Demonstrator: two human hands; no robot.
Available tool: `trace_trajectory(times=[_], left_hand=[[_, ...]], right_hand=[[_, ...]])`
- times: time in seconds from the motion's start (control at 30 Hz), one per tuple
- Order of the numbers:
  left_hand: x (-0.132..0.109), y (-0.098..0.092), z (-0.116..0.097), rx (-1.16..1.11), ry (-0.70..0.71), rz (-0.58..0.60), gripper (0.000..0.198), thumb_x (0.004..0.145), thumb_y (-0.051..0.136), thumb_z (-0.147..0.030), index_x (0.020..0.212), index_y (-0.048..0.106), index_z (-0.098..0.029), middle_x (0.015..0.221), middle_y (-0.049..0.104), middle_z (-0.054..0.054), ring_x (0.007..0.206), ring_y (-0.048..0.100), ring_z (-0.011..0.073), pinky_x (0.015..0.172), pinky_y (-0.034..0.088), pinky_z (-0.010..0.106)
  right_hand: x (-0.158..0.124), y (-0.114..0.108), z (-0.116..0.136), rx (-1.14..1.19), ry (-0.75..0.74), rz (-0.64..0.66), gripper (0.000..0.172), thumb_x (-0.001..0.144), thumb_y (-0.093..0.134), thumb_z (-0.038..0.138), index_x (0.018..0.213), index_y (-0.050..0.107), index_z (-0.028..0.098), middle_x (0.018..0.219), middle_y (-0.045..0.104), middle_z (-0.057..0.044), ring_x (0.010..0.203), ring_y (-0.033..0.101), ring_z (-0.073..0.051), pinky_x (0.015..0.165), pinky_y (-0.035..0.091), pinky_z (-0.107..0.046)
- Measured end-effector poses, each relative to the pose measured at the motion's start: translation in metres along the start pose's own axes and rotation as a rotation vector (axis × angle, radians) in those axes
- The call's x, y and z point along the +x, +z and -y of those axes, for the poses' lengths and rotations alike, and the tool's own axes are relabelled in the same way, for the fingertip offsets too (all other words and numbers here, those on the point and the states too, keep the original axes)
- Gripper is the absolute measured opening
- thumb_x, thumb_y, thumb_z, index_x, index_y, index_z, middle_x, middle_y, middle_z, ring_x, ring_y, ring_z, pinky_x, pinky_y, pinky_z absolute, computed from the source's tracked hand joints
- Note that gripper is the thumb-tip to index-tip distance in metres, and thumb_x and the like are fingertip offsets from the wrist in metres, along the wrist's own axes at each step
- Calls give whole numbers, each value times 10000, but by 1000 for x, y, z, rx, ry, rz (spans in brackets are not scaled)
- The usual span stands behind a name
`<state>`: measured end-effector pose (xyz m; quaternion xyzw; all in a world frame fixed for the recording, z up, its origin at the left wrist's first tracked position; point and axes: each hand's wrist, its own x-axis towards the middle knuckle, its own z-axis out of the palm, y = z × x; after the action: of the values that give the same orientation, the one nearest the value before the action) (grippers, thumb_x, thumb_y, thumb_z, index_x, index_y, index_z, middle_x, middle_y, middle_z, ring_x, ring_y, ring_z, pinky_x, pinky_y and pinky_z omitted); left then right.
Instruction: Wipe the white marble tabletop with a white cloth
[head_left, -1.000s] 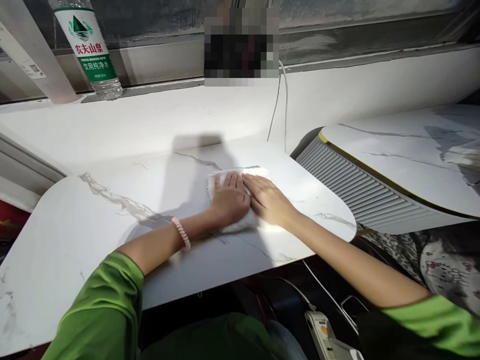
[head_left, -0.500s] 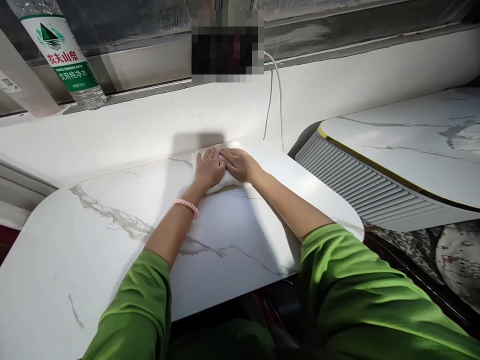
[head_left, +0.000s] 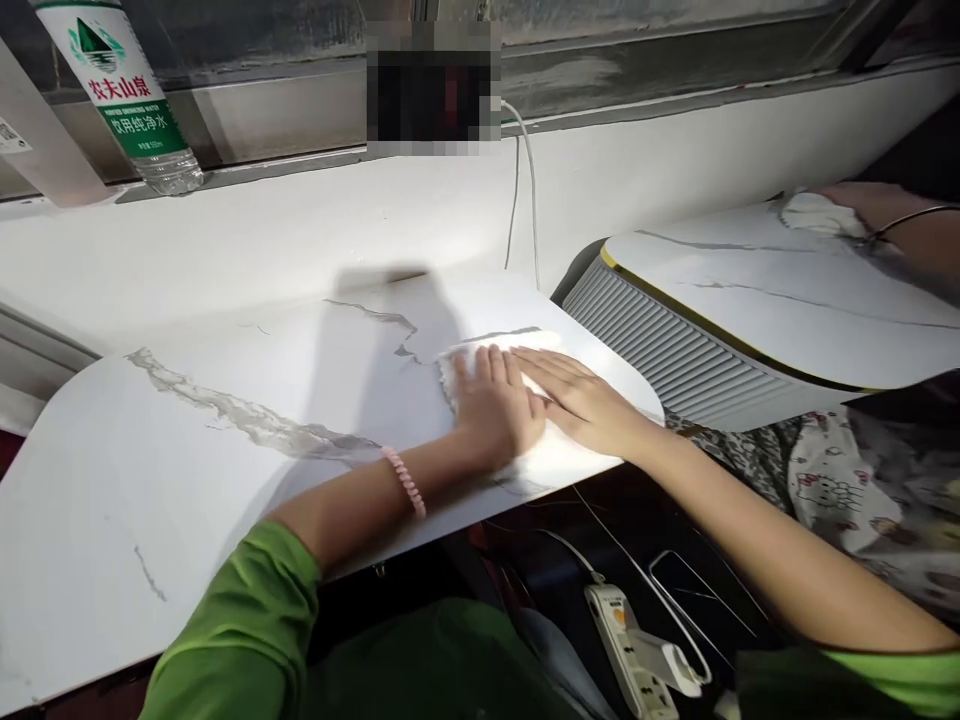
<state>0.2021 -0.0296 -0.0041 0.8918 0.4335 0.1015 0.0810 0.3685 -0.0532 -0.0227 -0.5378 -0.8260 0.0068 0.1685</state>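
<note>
A white cloth [head_left: 551, 458] lies spread on the white marble-patterned tabletop [head_left: 225, 480], towards its right end. My left hand [head_left: 499, 408], with a pink coil band at the wrist, rests flat on the cloth with its fingers stretched out. Beside it, my right hand [head_left: 581, 400] also presses flat on the cloth, fingers extended and pointing left. The hands touch or overlap at the thumbs. Both are open, palms down, and neither is wrapped round the cloth. Parts of the cloth are hidden beneath them.
A water bottle [head_left: 131, 100] stands on the window ledge. At right is a second table [head_left: 712, 270], with another person's arm [head_left: 885, 205] and a white cloth [head_left: 817, 215] on it. Below the near edge lies a power strip [head_left: 626, 650] with cables.
Both hands and the cloth have moved right and towards me from the tabletop's back edge. The cloth looks flatter. Another person's arm has appeared over the second table.
</note>
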Motion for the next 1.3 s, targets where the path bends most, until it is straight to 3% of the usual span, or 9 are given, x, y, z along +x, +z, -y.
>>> trace_trajectory(times=[0.13,0.27,0.47,0.6,0.8,0.93,1.1,1.3], left_hand=[[17,10,-32,-6,27,6,623,985,276,-305,1517,337,13,1607,304,182,1511,226,310,1244,117,558],[41,16,-32,8,-7,-6,618,980,269,-295,1520,338,-1,1608,311,164,1511,228,297,1242,133,551],[77,18,-4,11,-77,-60,583,985,254,-261,1505,367,-21,1598,338,161,1499,257,283,1236,138,550],[109,13,23,-10,-127,-88,561,981,263,-209,1493,375,-8,1580,373,171,1483,292,263,1243,141,504],[161,3,63,-21,-131,-3,566,993,248,-213,1521,328,-24,1606,331,142,1503,252,245,1250,118,478],[184,0,77,-2,-139,28,569,998,204,-209,1531,315,-42,1624,299,114,1515,221,218,1253,104,464],[187,0,81,10,-132,45,587,1001,195,-230,1557,259,-53,1642,252,97,1527,184,206,1255,88,467],[156,0,77,8,-124,40,587,1006,194,-241,1559,255,-52,1646,230,99,1529,175,213,1252,88,481]], right_hand=[[-22,-12,-28,6,120,64,595,932,347,238,1523,397,192,1555,429,-97,1441,390,-266,1186,349,-563],[-6,-8,-44,9,126,-6,620,875,356,177,1486,457,164,1526,474,-92,1422,422,-264,1175,364,-560],[47,7,-64,14,87,-67,604,849,352,157,1423,526,97,1476,532,-120,1390,469,-256,1179,359,-531],[91,13,-79,39,92,-59,590,854,372,157,1419,539,141,1478,533,-91,1395,461,-254,1192,337,-531],[150,21,-99,33,178,-50,575,876,407,183,1434,524,104,1492,513,-107,1402,446,-280,1194,336,-507],[173,30,-117,34,193,-68,552,896,419,193,1434,534,140,1501,507,-83,1405,440,-293,1196,330,-521],[176,36,-125,-4,185,-78,559,917,405,214,1464,492,136,1538,458,-84,1440,388,-296,1202,307,-546],[156,33,-90,-108,192,-41,562,933,341,207,1463,477,80,1534,453,-128,1441,390,-275,1206,309,-510]])
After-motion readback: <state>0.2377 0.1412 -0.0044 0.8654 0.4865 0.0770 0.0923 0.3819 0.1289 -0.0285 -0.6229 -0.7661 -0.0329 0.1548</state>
